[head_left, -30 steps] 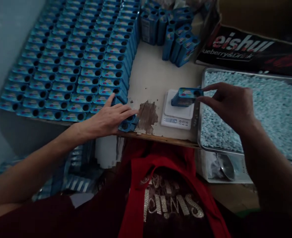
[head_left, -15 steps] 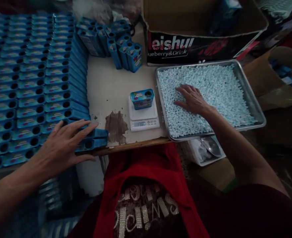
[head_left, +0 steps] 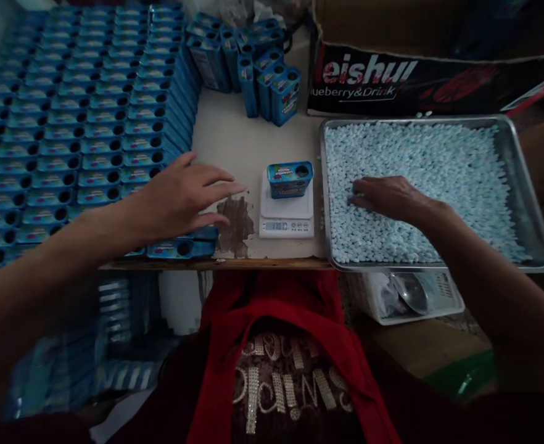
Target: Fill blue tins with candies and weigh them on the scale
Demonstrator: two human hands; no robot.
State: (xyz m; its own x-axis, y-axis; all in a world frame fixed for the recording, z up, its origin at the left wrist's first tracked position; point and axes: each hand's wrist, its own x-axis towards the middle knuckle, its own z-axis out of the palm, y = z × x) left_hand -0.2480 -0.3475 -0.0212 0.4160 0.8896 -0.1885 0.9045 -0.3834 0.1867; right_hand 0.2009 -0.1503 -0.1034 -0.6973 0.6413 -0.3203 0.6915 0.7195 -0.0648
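Note:
My left hand [head_left: 186,200] is open, fingers spread toward the scale, above the front rows of blue candy boxes [head_left: 145,126]; it holds nothing. A single blue box [head_left: 289,179] with a dark round hole in its top stands on a small white digital scale [head_left: 287,213], between my hands. My right hand [head_left: 387,196] is in the metal tray [head_left: 541,237], at the left part of a layer of small pale blue candies [head_left: 438,160]. Its fingers and thumb are drawn together at the candies; how many they pinch is hidden.
Behind the scale stands a loose group of blue boxes [head_left: 284,95]. A black printed carton [head_left: 420,86] is behind the tray. Below the table edge [head_left: 272,264], a white basket [head_left: 378,305] holds a metal scoop [head_left: 411,293]. A bare brown patch [head_left: 235,225] marks the tabletop.
My left hand has moved right and away from me, off the nearest boxes toward the scale. My right hand's fingers, spread over the candies before, have drawn together. The view has shifted left.

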